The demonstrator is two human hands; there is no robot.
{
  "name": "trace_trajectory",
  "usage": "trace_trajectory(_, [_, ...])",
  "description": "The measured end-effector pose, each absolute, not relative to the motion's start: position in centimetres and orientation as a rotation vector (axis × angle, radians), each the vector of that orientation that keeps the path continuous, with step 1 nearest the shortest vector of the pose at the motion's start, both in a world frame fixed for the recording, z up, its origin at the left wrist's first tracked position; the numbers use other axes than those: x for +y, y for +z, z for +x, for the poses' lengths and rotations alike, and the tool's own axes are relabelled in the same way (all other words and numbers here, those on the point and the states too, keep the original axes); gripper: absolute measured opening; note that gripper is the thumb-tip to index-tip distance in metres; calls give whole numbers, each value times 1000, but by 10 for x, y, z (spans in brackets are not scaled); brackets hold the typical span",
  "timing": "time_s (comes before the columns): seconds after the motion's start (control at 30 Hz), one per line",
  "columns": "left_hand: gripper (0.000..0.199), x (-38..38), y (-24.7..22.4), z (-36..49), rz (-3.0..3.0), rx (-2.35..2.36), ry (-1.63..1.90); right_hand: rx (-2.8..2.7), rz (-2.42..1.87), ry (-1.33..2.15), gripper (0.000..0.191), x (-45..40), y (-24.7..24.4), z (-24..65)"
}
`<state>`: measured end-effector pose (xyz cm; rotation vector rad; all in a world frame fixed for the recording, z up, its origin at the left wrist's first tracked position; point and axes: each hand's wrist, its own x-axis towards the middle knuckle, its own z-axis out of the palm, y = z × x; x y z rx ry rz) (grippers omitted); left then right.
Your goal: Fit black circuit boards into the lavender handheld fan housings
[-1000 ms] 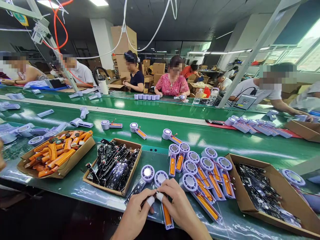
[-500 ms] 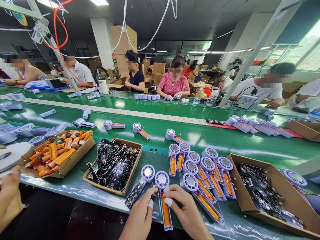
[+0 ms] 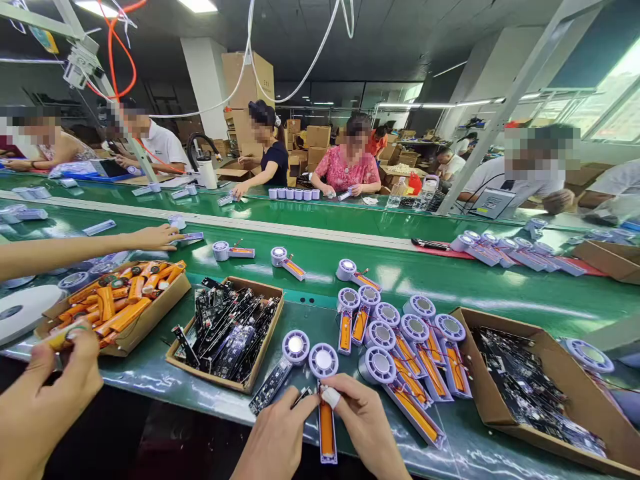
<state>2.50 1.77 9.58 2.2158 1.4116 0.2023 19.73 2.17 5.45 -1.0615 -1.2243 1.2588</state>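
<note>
An open lilac handheld fan housing (image 3: 323,360) lies at the table's front edge, its handle holding an orange battery (image 3: 327,430). My left hand (image 3: 277,427) is closed at the handle's upper left, with a small dark part, kind unclear, showing between its fingers. My right hand (image 3: 363,420), white wrapping on a fingertip, pinches at the handle's top where it meets the round head. The fingers hide any wires there. Left of it lies another fan housing (image 3: 295,347) with a black circuit board (image 3: 271,388) along its handle.
Several battery-fitted fan housings (image 3: 415,327) cluster at right. Cardboard boxes hold circuit boards (image 3: 233,333), orange batteries (image 3: 125,300) and more boards (image 3: 525,380). A co-worker's hand (image 3: 65,373) holds a battery at left; another co-worker's hand (image 3: 163,238) reaches over the green belt (image 3: 310,247).
My fingers have drawn closer together over the handle's top, covering the red wires seen before. At left, a co-worker's hand with a battery and an arm over the belt have come into view.
</note>
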Motion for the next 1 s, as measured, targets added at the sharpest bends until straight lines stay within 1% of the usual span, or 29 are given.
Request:
trace_trajectory(0.2, [55,19,82,21,2068,1367,430,-1237,-1069,1338,12,22,61,200])
trace_trajectory(0.33, [42,17,82,24,1816,1408,585,-1257,-1100,1378,12,25,61,199])
trace_trajectory(0.43, [29,13,85,27,1689,1422,639,-1363,-1215,1304,8,26,65,199])
trace_trajectory(0.5, [26,11,85,28,1661,1397,668,-1483,-1325,1207,9,26,71,198])
trace_trajectory(0.67, [30,11,74,31,1593,1319,790,-1770,-1421,907,16,25,83,194])
trace_trajectory(0.83, [32,8,56,34,1623,1352,932,-1895,-1483,679,22,21,73,186])
trace_trajectory(0.93, [35,5,48,32,1857,1377,997,-1886,-1484,659,19,21,66,186])
trace_trajectory(1.0, [39,5,48,29,1986,1340,983,-1845,-1459,744,18,23,66,189])
